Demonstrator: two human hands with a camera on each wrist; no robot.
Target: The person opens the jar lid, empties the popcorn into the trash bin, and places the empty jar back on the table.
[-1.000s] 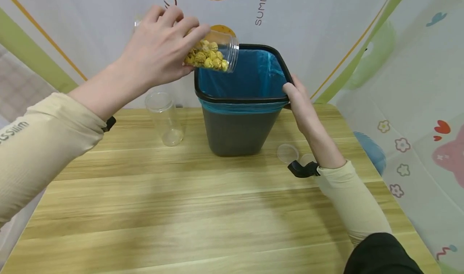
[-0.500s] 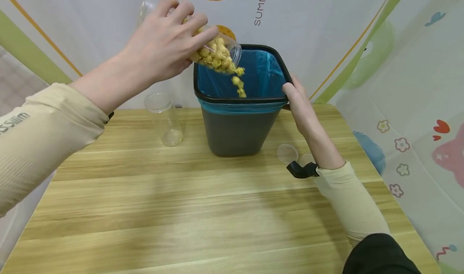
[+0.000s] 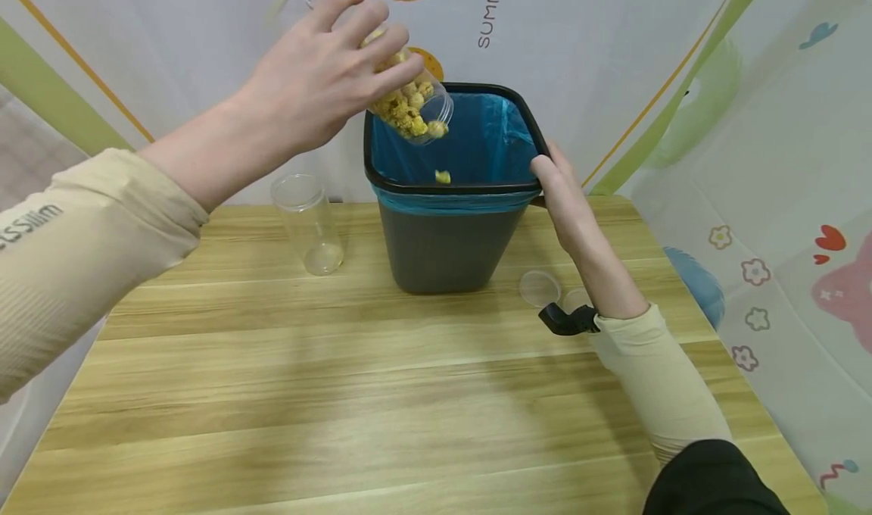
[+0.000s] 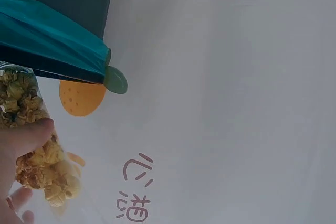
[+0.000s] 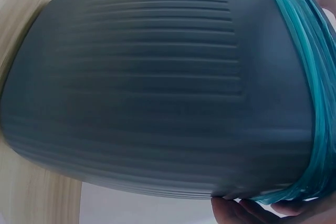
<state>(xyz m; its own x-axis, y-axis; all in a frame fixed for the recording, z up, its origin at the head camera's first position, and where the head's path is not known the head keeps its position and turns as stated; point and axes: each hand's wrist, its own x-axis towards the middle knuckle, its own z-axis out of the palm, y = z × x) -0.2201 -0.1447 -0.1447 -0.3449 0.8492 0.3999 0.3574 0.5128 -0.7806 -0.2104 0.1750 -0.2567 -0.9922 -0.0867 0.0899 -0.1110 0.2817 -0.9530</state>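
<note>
My left hand (image 3: pixel 327 79) grips a clear plastic jar (image 3: pixel 444 113) over the bin, its mouth tipped down to the right. Yellow popcorn (image 3: pixel 402 110) fills the lower side of the jar, and one piece (image 3: pixel 443 176) is in the air just inside the front rim. In the left wrist view, the thumb (image 4: pixel 31 136) lies across the jar. My right hand (image 3: pixel 562 189) holds the right rim of the grey trash bin (image 3: pixel 446 246), which is lined with a blue bag (image 3: pixel 477 132). From the right wrist view, fingertips (image 5: pixel 226 211) press under the bin's rim.
An upright clear jar (image 3: pixel 309 227) with nothing in it stands left of the bin on the wooden table (image 3: pixel 341 394). Two clear round lids (image 3: pixel 540 288) lie to the bin's right, near my right wrist. A printed curtain (image 3: pixel 579 45) hangs behind.
My left hand has risen slightly and tipped the jar more steeply. Popcorn has slid to its mouth and dropped into the bin. The right hand and bin have stayed put.
</note>
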